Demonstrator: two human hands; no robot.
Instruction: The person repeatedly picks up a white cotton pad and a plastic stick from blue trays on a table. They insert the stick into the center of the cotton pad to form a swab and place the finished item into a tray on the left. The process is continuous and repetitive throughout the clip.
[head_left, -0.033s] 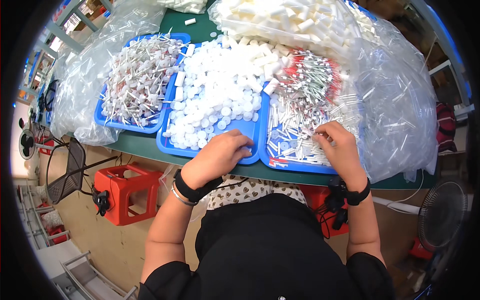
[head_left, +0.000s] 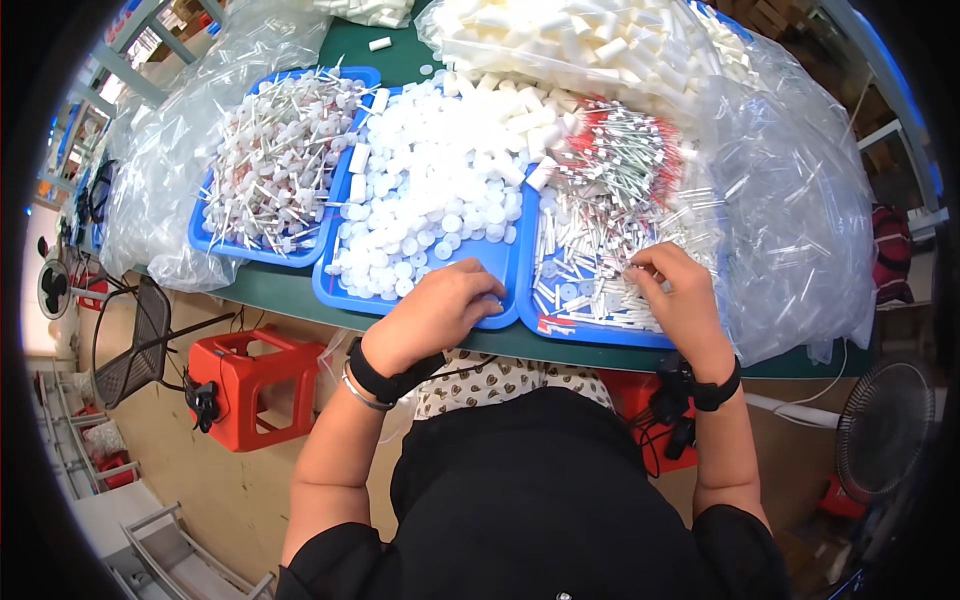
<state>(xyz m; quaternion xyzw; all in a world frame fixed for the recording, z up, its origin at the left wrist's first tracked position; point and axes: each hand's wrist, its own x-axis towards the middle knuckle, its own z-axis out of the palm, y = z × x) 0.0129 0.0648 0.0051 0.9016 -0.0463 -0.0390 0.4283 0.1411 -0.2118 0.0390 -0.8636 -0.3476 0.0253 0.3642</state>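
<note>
At the front edge of the middle blue tray [head_left: 505, 255], my left hand [head_left: 440, 308] is closed, its fingers curled down; anything in them is too small to make out. That tray is heaped with translucent white plastic discs [head_left: 405, 250] and, farther back, white foam-like cylinders [head_left: 520, 115]. Above the right blue tray [head_left: 600, 333], my right hand [head_left: 682, 297] makes a pinch with thumb and forefinger; what they hold is hidden. Thin white sticks [head_left: 575, 240] fill this tray, and a bundle of red-tipped pins [head_left: 625, 150] lies at its back.
A left blue tray [head_left: 205, 240] holds a pile of discs fitted on sticks [head_left: 285, 150]. Clear plastic bags lie at left [head_left: 160, 190] and right [head_left: 800, 200] on the green table [head_left: 270, 290]. A red stool [head_left: 250, 385] and a fan [head_left: 885, 425] stand below.
</note>
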